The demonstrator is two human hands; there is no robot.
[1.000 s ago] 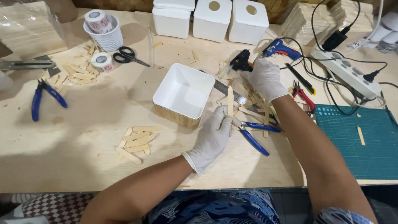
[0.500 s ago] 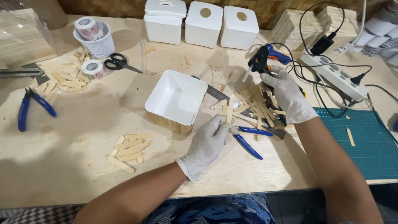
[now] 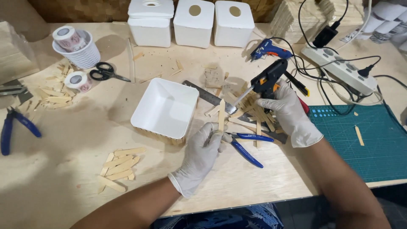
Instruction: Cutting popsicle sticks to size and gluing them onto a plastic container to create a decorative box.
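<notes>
Gloved left hand (image 3: 202, 154): fingers pinch a flat pale wooden stick (image 3: 221, 115), upright, just right of the white square plastic box (image 3: 165, 109). Gloved right hand (image 3: 289, 112): fingers wrapped round a black-and-orange glue gun (image 3: 266, 80), nozzle aimed near the stick's top. Blue-handled pliers (image 3: 246, 146) lie beneath.

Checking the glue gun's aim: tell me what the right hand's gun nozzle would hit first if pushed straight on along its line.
Probably the wooden stick held upright by the left hand. The right hand aims the glue gun down-left, its nozzle near the stick's top; depth is hard to judge, and the metal ruler lies just beyond.
</notes>
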